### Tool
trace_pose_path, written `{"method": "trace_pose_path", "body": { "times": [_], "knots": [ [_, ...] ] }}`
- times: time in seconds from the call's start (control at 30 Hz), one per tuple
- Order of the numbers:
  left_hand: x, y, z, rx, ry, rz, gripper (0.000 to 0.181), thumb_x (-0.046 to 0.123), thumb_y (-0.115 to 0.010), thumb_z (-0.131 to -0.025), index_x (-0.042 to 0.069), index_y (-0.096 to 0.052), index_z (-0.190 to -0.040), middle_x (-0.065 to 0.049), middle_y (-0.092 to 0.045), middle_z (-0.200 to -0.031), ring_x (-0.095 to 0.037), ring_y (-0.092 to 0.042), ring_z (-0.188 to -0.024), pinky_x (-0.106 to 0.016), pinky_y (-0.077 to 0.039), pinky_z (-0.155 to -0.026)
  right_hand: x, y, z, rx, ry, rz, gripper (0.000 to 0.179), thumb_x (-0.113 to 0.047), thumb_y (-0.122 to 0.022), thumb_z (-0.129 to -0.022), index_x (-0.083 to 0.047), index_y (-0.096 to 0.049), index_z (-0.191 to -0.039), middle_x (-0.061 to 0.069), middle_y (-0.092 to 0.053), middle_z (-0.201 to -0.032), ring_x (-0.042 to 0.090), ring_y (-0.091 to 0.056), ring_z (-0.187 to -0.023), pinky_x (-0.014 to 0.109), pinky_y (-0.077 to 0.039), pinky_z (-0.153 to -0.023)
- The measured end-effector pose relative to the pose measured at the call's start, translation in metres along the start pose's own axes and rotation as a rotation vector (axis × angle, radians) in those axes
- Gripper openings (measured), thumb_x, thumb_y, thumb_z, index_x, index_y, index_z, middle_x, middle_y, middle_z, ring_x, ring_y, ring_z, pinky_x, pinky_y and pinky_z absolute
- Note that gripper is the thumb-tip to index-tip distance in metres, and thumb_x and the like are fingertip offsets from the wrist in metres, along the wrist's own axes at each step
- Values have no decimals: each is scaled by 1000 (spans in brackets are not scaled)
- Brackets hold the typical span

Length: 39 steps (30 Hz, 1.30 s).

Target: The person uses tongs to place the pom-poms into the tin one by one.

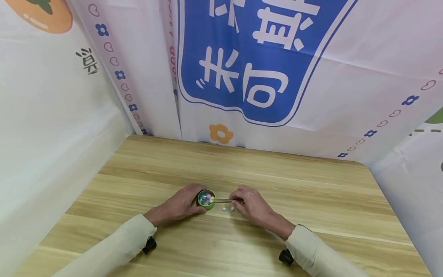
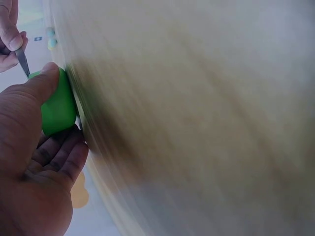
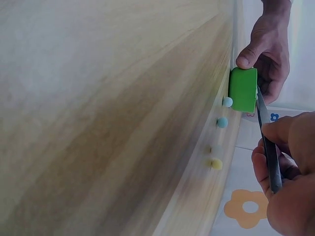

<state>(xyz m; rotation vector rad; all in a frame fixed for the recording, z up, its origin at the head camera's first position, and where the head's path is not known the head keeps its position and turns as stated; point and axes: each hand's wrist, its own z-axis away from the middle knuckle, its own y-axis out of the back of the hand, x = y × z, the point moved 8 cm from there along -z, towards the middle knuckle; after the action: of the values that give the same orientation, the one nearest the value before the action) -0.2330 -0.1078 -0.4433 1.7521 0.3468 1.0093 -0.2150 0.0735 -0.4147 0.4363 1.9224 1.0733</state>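
A small green cup (image 1: 209, 207) stands on the table with several coloured pom-pom-like balls inside. My left hand (image 1: 180, 203) holds it from the left; in the left wrist view the thumb lies on one side of the green wall (image 2: 60, 110) and the fingers on the other. My right hand (image 1: 253, 206) pinches metal tweezers (image 1: 222, 201), whose tips reach over the cup's rim among the balls. Whether the tips grip a ball cannot be told. Below the tweezers lie a pale ball (image 1: 224, 209) and a second pale ball (image 1: 232, 209).
The right wrist view shows a blue ball (image 3: 222, 122) and a yellow ball (image 3: 216, 163) on the wooden table (image 3: 123, 123). Printed white cloth (image 1: 221, 115) hangs behind the table and at both sides. Each wrist wears a black device (image 1: 149, 245).
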Motion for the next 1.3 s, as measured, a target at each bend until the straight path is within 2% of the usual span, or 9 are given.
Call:
{"method": "trace_pose_path", "body": {
  "times": [0.77,1.3],
  "knots": [
    [0,0,-1,2,3,2,64,32,-78,-85,4,-51,-135,-11,-61,-129,-26,-57,-121,-46,-48,-102,0,1,1,1,9,-2,8,-8,-69,-90,-9,-74,-97,-1,-65,-91,9,-62,-82,22,-54,-71],
    [0,-1,-1,-4,6,-2,65,33,-77,-85,3,-51,-136,-13,-60,-130,-28,-56,-123,-47,-47,-103,7,7,7,17,-7,-13,10,-7,-68,-91,-6,-74,-99,1,-67,-94,12,-65,-86,24,-56,-75]
  ]
}}
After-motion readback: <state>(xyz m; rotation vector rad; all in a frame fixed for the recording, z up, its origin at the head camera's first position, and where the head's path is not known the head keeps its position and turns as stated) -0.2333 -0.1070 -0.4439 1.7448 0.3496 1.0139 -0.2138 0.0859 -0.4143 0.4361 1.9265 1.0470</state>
